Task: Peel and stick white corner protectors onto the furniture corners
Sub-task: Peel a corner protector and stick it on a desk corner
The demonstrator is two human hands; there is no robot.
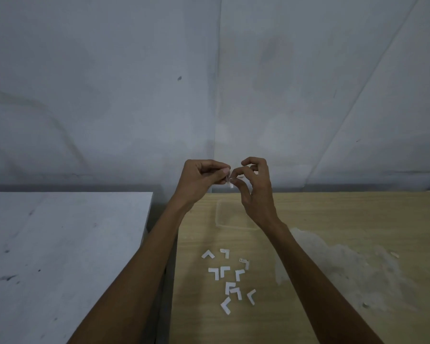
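White corner protector (231, 184) is up over the wooden table (320, 219), pinched in the closed grip of the left hand (201, 178), the right hand (256, 192) nipping its edge too: peeling, I'd say, and next the backing must lift cleanly off.

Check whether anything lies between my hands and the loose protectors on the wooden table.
Nothing visible does. The loose protectors lie uncovered on the wooden table, between the forearms. The clear tray lies farther back, apart from them. The left hand and right hand both pinch another protector.
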